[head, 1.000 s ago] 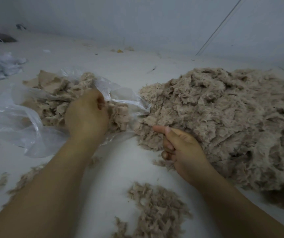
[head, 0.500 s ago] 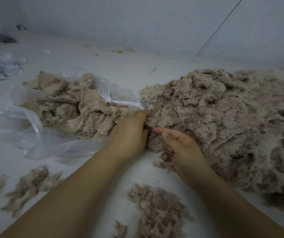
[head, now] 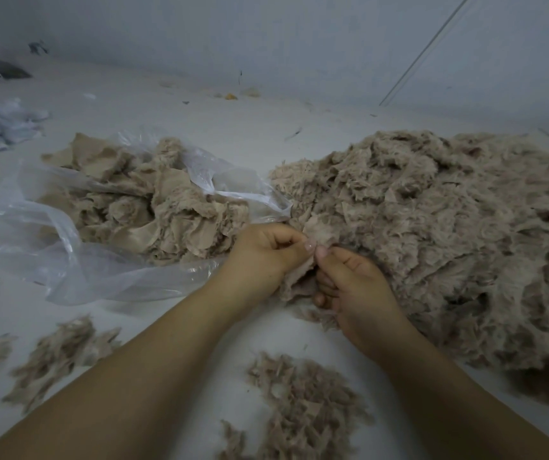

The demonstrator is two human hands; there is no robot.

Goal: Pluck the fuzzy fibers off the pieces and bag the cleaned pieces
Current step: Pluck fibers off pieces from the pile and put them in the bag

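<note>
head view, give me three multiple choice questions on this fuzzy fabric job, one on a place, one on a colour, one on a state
1. Where does the plastic bag lie relative to the big pile?
A. to its left
B. on top of it
C. to its right

2. What colour are the fuzzy pieces?
A. bright green
B. beige-brown
C. black

3. What are the left hand and right hand doing?
A. both resting flat on the floor
B. both pinching one piece between them
C. tying the bag shut

Answers:
1. A, the clear bag with pieces in it sits left of the heap.
2. B, bag contents, pile and the loose fluff near the arms are all that dull tan.
3. B, the fingertips of both hands meet on a piece at the pile's near edge.
</note>
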